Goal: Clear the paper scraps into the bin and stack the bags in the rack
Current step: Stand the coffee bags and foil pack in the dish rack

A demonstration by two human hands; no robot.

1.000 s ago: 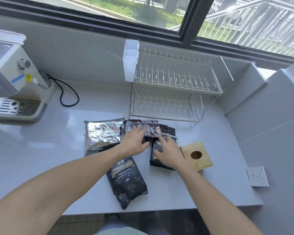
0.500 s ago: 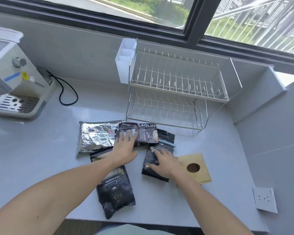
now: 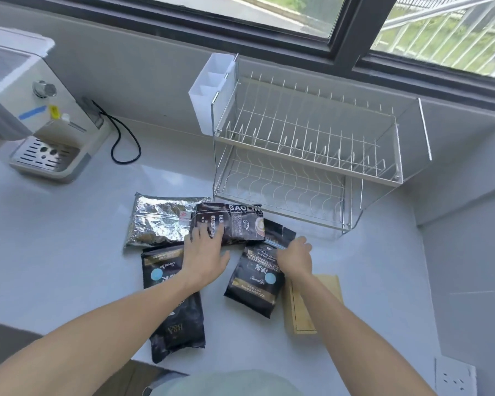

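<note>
Bags on desk (image 3: 55,252) before rack (image 3: 306,155), left hand (image 3: 205,252) flat, fingers straight, on Gaolin bag (image 3: 235,224), right hand (image 3: 295,257) pinching black bag (image 3: 255,284) beside it.

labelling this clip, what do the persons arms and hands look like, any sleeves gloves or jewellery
Both forearms are bare right up to the frame edge, with no sleeve showing. The left hand and right hand wear no gloves. No ring, watch or bracelet shows on either wrist, and no markings are visible.
</note>
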